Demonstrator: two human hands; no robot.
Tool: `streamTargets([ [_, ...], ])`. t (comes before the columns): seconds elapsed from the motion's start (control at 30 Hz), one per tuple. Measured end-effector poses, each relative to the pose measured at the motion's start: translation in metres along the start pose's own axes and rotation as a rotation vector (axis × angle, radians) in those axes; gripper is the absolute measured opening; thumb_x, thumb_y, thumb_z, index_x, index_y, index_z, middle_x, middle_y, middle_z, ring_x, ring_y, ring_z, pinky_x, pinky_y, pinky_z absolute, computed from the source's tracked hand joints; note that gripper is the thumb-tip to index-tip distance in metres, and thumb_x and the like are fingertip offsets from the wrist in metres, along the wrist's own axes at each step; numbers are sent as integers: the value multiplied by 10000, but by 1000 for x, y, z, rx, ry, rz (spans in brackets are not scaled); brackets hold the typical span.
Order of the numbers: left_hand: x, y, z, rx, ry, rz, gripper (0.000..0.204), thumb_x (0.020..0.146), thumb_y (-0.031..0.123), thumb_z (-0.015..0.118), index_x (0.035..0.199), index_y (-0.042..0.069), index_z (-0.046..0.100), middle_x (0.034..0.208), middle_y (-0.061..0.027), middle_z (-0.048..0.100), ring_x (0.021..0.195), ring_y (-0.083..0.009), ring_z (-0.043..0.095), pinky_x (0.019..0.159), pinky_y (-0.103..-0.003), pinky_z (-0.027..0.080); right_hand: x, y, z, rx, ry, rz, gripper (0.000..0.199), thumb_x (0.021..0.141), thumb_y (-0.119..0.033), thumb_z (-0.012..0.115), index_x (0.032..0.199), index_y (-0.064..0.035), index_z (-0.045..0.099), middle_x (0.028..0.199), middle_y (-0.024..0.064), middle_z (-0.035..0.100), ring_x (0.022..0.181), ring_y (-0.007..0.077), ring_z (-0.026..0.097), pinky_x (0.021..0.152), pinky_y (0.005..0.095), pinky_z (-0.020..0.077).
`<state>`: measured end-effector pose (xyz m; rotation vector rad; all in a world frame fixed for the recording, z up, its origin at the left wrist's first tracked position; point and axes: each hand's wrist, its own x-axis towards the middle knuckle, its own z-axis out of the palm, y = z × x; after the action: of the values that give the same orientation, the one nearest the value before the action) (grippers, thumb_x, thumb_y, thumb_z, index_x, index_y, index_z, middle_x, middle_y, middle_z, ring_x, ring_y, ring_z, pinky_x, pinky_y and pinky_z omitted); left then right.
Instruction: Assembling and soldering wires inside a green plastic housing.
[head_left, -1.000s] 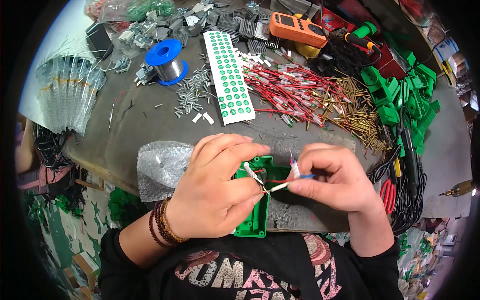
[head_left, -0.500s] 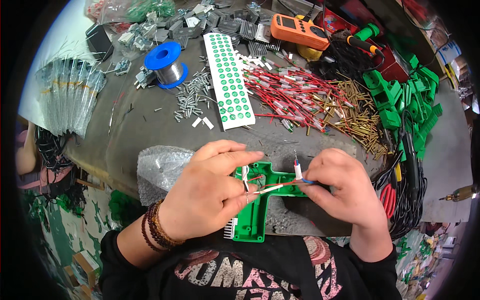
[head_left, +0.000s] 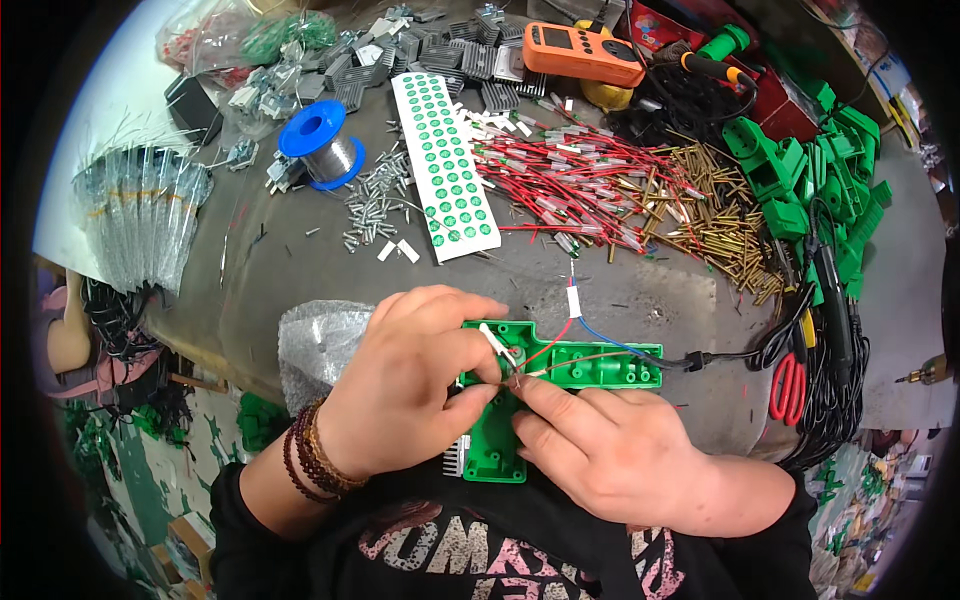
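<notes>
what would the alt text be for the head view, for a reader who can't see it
Two bare hands, left hand and right hand, press on thin wires inside an open green shell at the edge of a grey bench. Behind lie red leads, brass pins, a blue solder spool, a sticker sheet and an orange meter.

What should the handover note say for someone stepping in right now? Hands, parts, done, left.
Left hand: pinching the green plastic housing half at its middle, thumb and fingers on the wires.
Right hand: fingertips pressing the thin wires into the housing's cavity.
Parts: housing lies open at the near edge of the bench; a black cable enters its right end. Red wire pile and brass pins lie beyond.
Done: cable and wires are inside the housing.
Left: wires not yet seated; no cover on the housing.
</notes>
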<state>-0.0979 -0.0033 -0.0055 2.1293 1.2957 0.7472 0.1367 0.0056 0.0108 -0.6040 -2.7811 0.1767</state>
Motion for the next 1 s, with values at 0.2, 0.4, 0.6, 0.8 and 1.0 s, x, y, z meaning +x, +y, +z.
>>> streamTargets([
  [0.2,5,0,1,25,-25,-13,263,675,51,738,899,103,611,1237,-130,615,1148,-355,548,1014,-454,374,-3,2,4,74,-68,5,295,762,-210,748,1013,-71,677,1156,94,649,764,158,636,643,268,522],
  [0.4,5,1,0,58,-59,-9,325,655,25,706,956,101,611,1265,-137,597,1187,-361,530,1028,-449,364,1,-1,10,138,-40,12,316,798,-305,744,1005,-83,654,1200,106,644,766,159,629,641,270,525],
  [0.6,11,-11,-31,-361,-306,-32,457,653,-37,628,1106,23,612,1412,-188,494,1333,-325,452,1109,-429,324,4,2,16,174,-36,-23,310,804,-339,701,953,-81,618,1182,125,656,752,147,607,587,270,502],
  [0.8,15,-9,-35,-388,-331,-54,499,658,-64,610,1154,-3,615,1435,-195,475,1356,-313,433,1123,-415,317,18,-5,24,143,-19,77,311,812,-212,681,1080,-59,641,1081,90,646,666,148,629,534,262,499],
  [1.0,6,-13,-30,-463,-255,-31,462,695,-59,620,1153,-4,638,1432,-196,485,1360,-312,434,1125,-415,314,29,-15,24,-15,-14,119,275,777,-132,659,1042,-61,674,847,17,587,565,124,597,479,261,466],
])
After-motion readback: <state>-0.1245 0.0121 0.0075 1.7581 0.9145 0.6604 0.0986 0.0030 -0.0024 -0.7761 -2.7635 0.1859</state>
